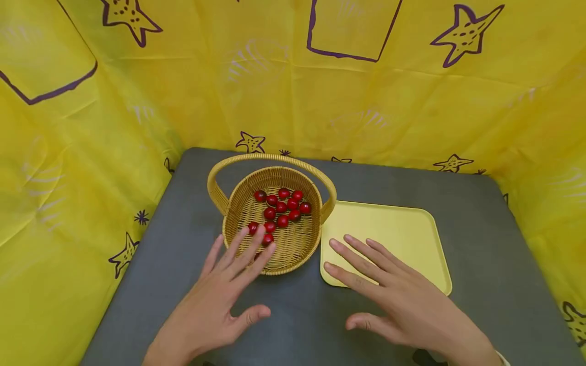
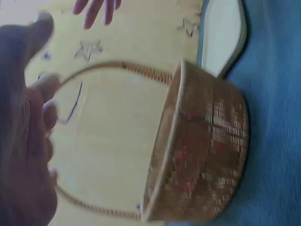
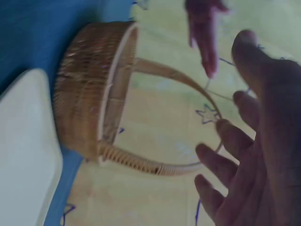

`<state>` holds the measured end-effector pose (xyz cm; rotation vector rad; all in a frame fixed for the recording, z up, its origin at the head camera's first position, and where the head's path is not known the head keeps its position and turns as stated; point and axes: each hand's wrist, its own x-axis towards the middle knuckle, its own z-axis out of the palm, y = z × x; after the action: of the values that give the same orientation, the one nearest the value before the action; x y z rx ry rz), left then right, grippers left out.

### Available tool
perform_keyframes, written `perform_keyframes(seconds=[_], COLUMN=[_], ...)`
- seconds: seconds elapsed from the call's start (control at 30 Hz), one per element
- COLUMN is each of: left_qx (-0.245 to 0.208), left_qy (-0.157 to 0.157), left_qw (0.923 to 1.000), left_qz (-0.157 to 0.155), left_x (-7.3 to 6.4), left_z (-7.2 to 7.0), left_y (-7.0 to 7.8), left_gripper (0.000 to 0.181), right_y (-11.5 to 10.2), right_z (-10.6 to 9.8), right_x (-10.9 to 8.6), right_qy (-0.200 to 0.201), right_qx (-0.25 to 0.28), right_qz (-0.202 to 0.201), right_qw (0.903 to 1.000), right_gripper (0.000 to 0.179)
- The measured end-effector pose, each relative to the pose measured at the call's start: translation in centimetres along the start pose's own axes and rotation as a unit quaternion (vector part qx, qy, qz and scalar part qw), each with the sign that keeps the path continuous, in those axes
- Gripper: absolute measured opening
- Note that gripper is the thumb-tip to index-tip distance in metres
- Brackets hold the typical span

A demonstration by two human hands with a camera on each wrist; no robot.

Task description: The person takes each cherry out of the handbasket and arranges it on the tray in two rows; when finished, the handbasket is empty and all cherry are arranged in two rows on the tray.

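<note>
A round wicker basket (image 1: 234,203) with a tall arched handle (image 1: 274,158) stands on the table, several dark red cherries (image 1: 282,206) scattered on its floor. Over the basket's near left side the left hand (image 1: 220,295) hovers, fingers spread and holding nothing; its fingertips overlap the basket and hide part of the fruit in the head view. To the right, a pale yellow rectangular tray (image 1: 398,229) lies flat beside the basket with nothing on it. The right hand (image 1: 398,295) is held above the tray's near left part, fingers extended and thumb apart, gripping nothing.
A dark grey cloth covers the table (image 1: 293,315). Yellow fabric (image 1: 284,101) printed with purple starfish hangs behind the table and along both sides. The basket's handle arches well above its rim, and the tray's left edge sits close against the basket.
</note>
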<state>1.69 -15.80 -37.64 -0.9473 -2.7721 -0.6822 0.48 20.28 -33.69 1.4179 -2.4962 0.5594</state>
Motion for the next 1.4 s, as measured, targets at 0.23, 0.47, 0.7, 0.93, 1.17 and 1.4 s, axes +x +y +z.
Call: perform_keyframes(seconds=[0.23,0.47,0.7,0.93,1.17,1.4], left_qx=[-0.168,-0.373,-0.518,-0.533,-0.524,-0.528], left_qy=[0.148,0.169,0.129,0.118,0.116,0.127], left_qw=[0.9633,0.8728,0.7923,0.7768,0.783,0.7833], left_qz=[-0.148,-0.265,-0.295,-0.314,-0.314,-0.303], left_x=[0.1,2.8,6.5,6.5,6.8,6.5], left_z=[-0.3,-0.3,1.9,3.0,3.7,4.1], left_y=[-3.9,-8.1,-11.2,-12.3,-12.5,-12.4], left_gripper=[0.102,0.092,0.075,0.071,0.067,0.064], right_y=[0.4,0.0,1.0,2.7,3.7,4.0], right_z=[1.6,4.9,8.8,12.2,14.3,15.1], right_x=[3.4,8.3,11.7,13.4,14.0,14.1], right_qy=[-0.01,0.004,0.014,-0.044,-0.056,-0.057], right_qx=[0.045,0.086,0.147,0.177,0.169,0.169], right_qz=[0.043,0.163,0.257,0.26,0.257,0.251], right_qw=[0.998,0.9829,0.955,0.9482,0.9497,0.9514], right_gripper=[0.076,0.047,0.025,0.03,0.03,0.025])
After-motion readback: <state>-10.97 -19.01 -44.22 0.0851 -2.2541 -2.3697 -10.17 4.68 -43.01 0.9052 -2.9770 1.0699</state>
